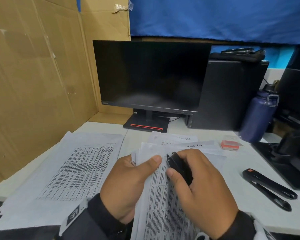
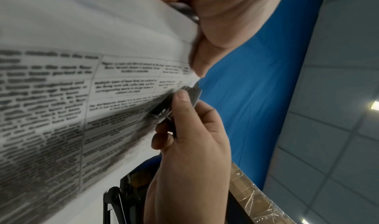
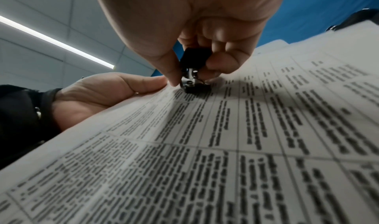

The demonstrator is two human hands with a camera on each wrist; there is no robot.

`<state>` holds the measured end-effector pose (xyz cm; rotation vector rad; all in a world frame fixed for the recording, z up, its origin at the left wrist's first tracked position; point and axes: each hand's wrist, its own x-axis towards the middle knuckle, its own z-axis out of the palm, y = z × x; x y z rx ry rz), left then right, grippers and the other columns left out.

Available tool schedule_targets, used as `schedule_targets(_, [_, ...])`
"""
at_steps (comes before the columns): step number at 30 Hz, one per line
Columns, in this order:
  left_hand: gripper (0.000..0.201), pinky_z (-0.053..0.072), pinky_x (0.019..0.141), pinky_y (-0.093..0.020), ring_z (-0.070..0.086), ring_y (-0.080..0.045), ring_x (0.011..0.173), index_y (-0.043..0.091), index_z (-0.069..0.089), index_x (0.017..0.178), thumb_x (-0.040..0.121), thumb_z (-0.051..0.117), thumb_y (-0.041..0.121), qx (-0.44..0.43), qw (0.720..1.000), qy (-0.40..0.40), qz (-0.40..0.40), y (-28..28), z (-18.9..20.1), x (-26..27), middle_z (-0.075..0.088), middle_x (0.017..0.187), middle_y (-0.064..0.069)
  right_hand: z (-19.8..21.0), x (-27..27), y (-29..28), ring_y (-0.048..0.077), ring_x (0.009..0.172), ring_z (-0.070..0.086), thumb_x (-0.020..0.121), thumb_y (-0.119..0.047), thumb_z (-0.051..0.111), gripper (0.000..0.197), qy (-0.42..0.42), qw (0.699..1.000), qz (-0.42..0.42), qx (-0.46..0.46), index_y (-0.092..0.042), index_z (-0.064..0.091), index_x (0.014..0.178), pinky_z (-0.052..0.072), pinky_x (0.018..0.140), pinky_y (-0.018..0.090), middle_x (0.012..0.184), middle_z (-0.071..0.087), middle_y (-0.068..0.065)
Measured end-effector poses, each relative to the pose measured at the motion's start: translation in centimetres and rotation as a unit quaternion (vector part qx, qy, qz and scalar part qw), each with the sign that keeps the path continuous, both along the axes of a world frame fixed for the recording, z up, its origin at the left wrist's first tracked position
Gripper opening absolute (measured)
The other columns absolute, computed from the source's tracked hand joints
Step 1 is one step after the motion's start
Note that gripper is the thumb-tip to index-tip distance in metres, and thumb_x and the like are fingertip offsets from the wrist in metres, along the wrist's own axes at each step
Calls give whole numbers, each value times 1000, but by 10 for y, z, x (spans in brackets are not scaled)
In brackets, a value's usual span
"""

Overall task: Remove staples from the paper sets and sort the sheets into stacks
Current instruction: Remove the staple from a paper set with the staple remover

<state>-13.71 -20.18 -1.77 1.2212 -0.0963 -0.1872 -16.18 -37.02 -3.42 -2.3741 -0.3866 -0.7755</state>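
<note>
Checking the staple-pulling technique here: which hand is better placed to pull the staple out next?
Right. The right hand already grips the staple remover, tip at the paper set's top corner; the left hand is busy pinching that corner steady.

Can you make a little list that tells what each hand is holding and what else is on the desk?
left hand: grips the paper set near its top corner
right hand: holds a black staple remover on that corner
sorted stack: lies flat at the left
black stapler: lies at the right
staple box: red, behind the papers
blue bottle: stands upright
monitor: dark
</note>
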Motion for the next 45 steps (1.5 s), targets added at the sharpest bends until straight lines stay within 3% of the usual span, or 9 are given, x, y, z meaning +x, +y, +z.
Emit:
schedule_targets(6, [22,56,96,-60,75,-43,96,5,80,98,85,69,19,23,999,-27,3,-3,-6,-2,77,102,-26,-3,-3,5,10,77,51,87,-40,60,17,-29,999,-33,0,-35,48,98,48,59,27,89,50,-17])
schedule_targets(12, [19,52,103,-59,76,-34,101,19,82,100,90,66,25,72,993,-94,28,-9,-12,-6,80,102,-13,-1,-8,14,22,61,57,85,-30,55,18,-123,982,-111,-90,-22,55,102,44,42,30,84,57,-3])
schedule_targets(15, [19,51,103,-60,75,-34,102,19,82,101,94,65,22,73,992,-100,30,-8,-12,-6,80,102,-12,-3,-6,10,18,66,59,87,-35,57,19,-105,988,-93,-61,-26,55,103,48,46,30,87,58,-7])
schedule_targets(20, [20,52,103,-59,75,-35,103,14,82,101,89,66,20,40,998,-47,7,-7,-10,-6,79,105,-17,-7,3,3,0,84,63,85,-46,68,16,33,987,-28,156,-38,57,94,51,73,27,90,66,-18])
schedule_targets(24, [22,53,102,-58,76,-34,102,16,82,99,85,67,24,32,999,-35,4,-8,-8,-7,79,104,-17,2,2,-6,1,81,54,87,-42,67,16,-24,998,-50,43,-35,55,95,44,64,19,88,55,-21])
schedule_targets(32, [35,53,101,-58,74,-40,103,2,76,112,86,67,23,-17,999,10,-27,-6,-2,-5,76,110,-25,9,-3,-9,7,75,51,86,-45,62,15,-26,999,-38,-14,-36,57,97,45,60,22,87,52,-18])
schedule_targets(39, [25,52,103,-58,75,-35,104,14,81,103,86,66,26,30,998,-52,-16,-6,-5,-7,78,108,-18,12,-5,-10,7,74,50,84,-43,65,14,-24,998,-53,-29,-35,58,94,45,60,22,84,52,-18])
schedule_targets(42, [23,54,101,-56,76,-33,102,21,82,99,84,67,30,56,994,-92,-12,-7,-4,-9,80,103,-14,15,-5,-10,7,78,62,84,-38,72,11,42,995,-8,94,-36,64,91,50,67,27,85,65,-14])
schedule_targets(45, [21,58,93,-52,77,-36,96,16,82,97,85,67,24,49,995,-85,-23,-5,-5,-6,79,100,-19,14,-3,-7,12,76,69,82,-26,81,19,137,957,56,249,-35,67,90,52,68,33,84,73,-7])
